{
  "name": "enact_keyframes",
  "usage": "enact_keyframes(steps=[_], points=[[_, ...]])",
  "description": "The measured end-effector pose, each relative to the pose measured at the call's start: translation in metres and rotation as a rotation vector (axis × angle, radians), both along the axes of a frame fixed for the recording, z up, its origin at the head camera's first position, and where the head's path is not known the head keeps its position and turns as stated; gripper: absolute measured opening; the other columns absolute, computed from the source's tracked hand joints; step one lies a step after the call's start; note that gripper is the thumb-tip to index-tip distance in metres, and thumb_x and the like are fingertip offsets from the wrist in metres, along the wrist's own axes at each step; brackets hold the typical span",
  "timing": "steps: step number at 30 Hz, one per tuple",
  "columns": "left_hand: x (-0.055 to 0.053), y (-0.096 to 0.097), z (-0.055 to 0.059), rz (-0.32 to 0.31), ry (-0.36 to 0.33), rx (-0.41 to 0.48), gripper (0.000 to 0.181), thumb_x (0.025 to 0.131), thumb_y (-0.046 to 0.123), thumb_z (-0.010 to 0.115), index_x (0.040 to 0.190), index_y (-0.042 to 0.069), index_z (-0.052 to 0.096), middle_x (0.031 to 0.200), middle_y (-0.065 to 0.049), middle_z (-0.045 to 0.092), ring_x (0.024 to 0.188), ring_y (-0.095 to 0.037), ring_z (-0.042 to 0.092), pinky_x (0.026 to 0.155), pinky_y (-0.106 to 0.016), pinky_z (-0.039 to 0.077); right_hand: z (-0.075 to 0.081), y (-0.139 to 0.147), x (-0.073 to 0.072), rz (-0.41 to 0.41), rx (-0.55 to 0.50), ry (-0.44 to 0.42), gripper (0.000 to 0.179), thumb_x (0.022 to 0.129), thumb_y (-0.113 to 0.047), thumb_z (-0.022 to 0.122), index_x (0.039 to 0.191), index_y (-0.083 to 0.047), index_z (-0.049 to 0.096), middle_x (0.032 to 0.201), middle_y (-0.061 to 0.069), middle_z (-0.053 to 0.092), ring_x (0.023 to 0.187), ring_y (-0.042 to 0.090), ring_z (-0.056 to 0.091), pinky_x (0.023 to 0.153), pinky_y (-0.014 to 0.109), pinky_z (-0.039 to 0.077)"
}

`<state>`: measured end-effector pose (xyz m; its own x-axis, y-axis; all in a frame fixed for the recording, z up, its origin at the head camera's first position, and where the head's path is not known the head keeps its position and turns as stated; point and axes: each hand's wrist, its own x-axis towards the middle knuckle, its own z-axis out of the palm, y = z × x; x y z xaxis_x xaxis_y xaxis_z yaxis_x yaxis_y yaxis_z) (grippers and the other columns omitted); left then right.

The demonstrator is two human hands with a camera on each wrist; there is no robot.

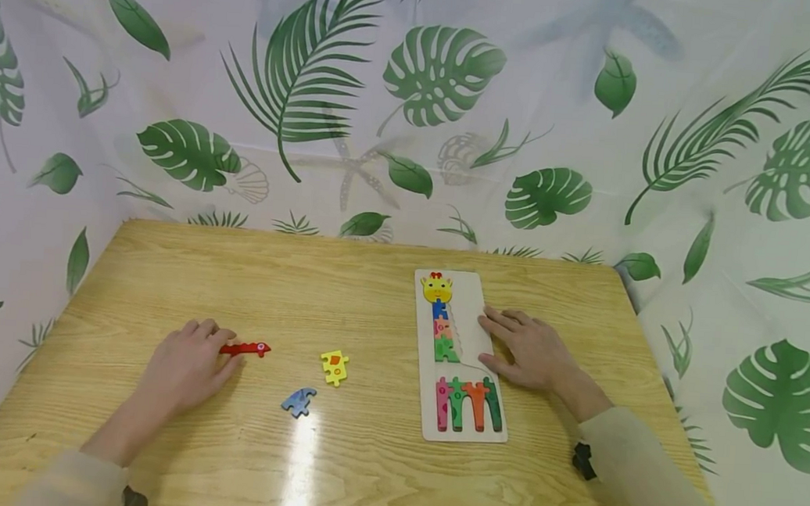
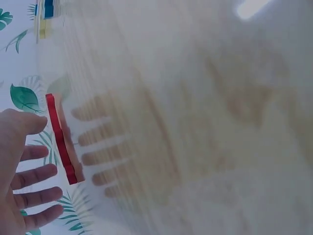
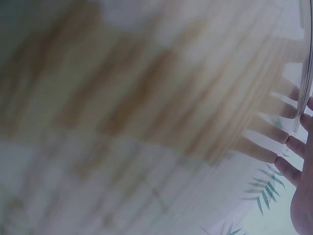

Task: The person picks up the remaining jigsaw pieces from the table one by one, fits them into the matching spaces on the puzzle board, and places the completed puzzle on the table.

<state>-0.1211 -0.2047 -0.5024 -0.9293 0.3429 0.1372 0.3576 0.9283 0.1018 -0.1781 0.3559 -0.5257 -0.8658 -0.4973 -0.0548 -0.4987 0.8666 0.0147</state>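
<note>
A red puzzle piece (image 1: pixel 252 348) with a round spot lies on the left of the table. My left hand (image 1: pixel 184 369) is at its left end, thumb and fingers spread on either side. In the left wrist view the thumb is close to the red piece, and the fingers are apart from it. My right hand (image 1: pixel 530 354) rests with loosely spread fingertips at the right edge of a pale giraffe puzzle board (image 1: pixel 468 308). The board holds a yellow head (image 1: pixel 437 288), coloured neck pieces (image 1: pixel 445 336) and several coloured legs (image 1: pixel 480 407). The body recess shows bare.
Between the left hand and the board lie a yellow puzzle piece (image 1: pixel 334 366) with orange spots and a blue puzzle piece (image 1: pixel 299 402). The wooden table (image 1: pixel 345 304) ends at a leaf-printed cloth (image 1: pixel 414 128) at the back and sides.
</note>
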Motion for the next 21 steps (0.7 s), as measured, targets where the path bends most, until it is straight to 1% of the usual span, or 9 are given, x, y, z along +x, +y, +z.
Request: enact_keyframes(steps=[5, 9, 13, 16, 21], points=[[0.009, -0.001, 0.002, 0.087, -0.015, 0.001, 0.046, 0.096, 0.040, 0.074, 0.120, 0.001, 0.072, 0.111, -0.022, 0.072, 0.100, -0.042, 0.067, 0.083, -0.058, 0.059, 0.001, -0.001, 0.000, -0.006, -0.002, -0.002, 0.077, 0.100, -0.066, 0.053, 0.162, -0.021, 0.045, 0.168, 0.004, 0.045, 0.148, 0.038, 0.050, 0.115, 0.063, 0.047], [0.011, -0.002, 0.001, 0.119, -0.032, 0.003, 0.050, 0.096, 0.042, 0.074, 0.119, -0.002, 0.071, 0.109, -0.023, 0.071, 0.097, -0.042, 0.067, 0.079, -0.058, 0.059, 0.001, -0.001, 0.000, -0.012, -0.002, -0.013, 0.077, 0.100, -0.067, 0.053, 0.162, -0.022, 0.044, 0.169, 0.004, 0.044, 0.149, 0.037, 0.049, 0.116, 0.062, 0.046], [0.010, -0.001, -0.002, 0.127, -0.062, 0.028, 0.050, 0.096, 0.041, 0.074, 0.118, -0.003, 0.070, 0.106, -0.023, 0.070, 0.090, -0.040, 0.067, 0.069, -0.051, 0.060, 0.002, -0.001, 0.001, -0.010, 0.006, -0.014, 0.078, 0.100, -0.067, 0.052, 0.162, -0.022, 0.044, 0.169, 0.004, 0.044, 0.149, 0.037, 0.049, 0.116, 0.062, 0.046], [0.010, -0.001, -0.005, 0.119, -0.067, 0.054, 0.047, 0.096, 0.039, 0.075, 0.116, -0.004, 0.071, 0.103, -0.022, 0.069, 0.085, -0.037, 0.067, 0.062, -0.045, 0.058, 0.002, -0.001, 0.001, -0.010, 0.006, -0.014, 0.078, 0.100, -0.068, 0.052, 0.162, -0.022, 0.043, 0.169, 0.004, 0.044, 0.149, 0.037, 0.049, 0.116, 0.062, 0.046], [0.007, 0.000, -0.009, 0.097, -0.042, 0.075, 0.038, 0.095, 0.032, 0.077, 0.111, -0.002, 0.072, 0.097, -0.020, 0.069, 0.080, -0.034, 0.065, 0.060, -0.043, 0.057, 0.002, 0.000, 0.001, -0.013, -0.005, -0.014, 0.077, 0.100, -0.067, 0.053, 0.162, -0.022, 0.043, 0.169, 0.003, 0.044, 0.149, 0.037, 0.049, 0.116, 0.062, 0.046]])
